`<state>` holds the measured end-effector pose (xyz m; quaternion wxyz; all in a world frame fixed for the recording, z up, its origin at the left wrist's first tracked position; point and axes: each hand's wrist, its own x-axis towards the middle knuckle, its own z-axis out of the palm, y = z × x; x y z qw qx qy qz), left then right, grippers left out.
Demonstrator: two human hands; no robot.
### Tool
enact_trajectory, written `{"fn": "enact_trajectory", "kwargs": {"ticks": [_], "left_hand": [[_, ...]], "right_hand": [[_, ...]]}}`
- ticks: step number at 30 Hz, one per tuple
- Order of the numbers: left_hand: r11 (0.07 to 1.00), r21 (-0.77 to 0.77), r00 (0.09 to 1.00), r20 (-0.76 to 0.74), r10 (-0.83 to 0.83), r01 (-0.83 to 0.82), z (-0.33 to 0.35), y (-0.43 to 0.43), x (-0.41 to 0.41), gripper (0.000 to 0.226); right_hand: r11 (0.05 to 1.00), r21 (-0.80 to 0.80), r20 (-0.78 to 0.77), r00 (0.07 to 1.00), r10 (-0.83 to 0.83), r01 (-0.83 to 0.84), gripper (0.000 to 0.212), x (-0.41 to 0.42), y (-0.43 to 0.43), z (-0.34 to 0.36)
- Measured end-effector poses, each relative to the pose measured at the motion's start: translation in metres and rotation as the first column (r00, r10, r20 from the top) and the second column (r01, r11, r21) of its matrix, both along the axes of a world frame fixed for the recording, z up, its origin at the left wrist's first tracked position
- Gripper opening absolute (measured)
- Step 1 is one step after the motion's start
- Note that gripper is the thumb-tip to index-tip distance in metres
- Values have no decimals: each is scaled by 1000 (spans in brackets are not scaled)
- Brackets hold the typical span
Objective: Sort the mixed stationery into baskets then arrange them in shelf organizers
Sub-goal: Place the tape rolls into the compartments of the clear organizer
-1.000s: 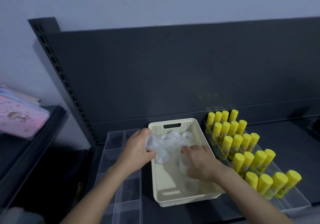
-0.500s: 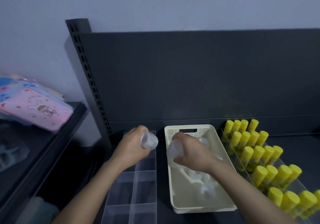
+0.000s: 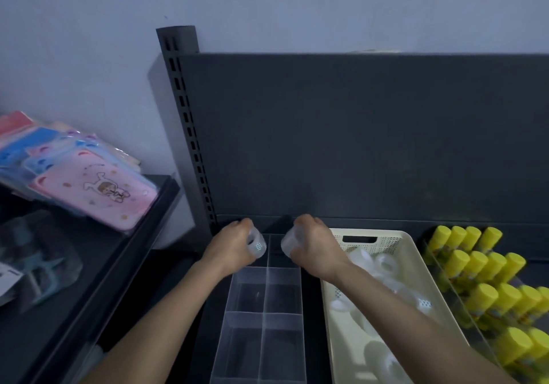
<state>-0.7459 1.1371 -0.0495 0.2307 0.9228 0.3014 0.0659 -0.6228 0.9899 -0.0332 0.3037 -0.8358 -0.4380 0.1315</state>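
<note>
Hovering over the far compartments of the clear organizer [image 3: 266, 294] on the dark shelf [image 3: 312, 324], the left hand [image 3: 233, 245] grips one tape roll [image 3: 258, 245] and the right hand [image 3: 316, 245] a second tape roll [image 3: 288, 242]. More rolls [image 3: 383, 265] lie in the cream basket [image 3: 414, 250] just beside, yellow glue sticks [image 3: 481, 268] beyond.

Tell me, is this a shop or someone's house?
Most likely a stationery shop. There is dark metal display shelving with a slotted upright, rows of yellow glue sticks, and wrapped pink cases stacked nearby.
</note>
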Motion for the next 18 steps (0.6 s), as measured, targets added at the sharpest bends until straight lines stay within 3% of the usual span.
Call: {"fn": "enact_trajectory", "kwargs": {"ticks": [6, 12, 18], "left_hand": [[997, 77, 997, -78, 1, 5, -19, 7, 6, 31], [997, 63, 998, -37, -48, 51, -30, 15, 6, 40], [995, 89, 998, -30, -52, 54, -31, 18, 4, 60]], "right_hand": [[996, -91, 55, 998, -14, 19, 16, -7, 26, -24], [984, -176, 208, 977, 47, -10, 9, -5, 35, -37], [974, -226, 177, 982, 72, -30, 10, -5, 38, -32]]}}
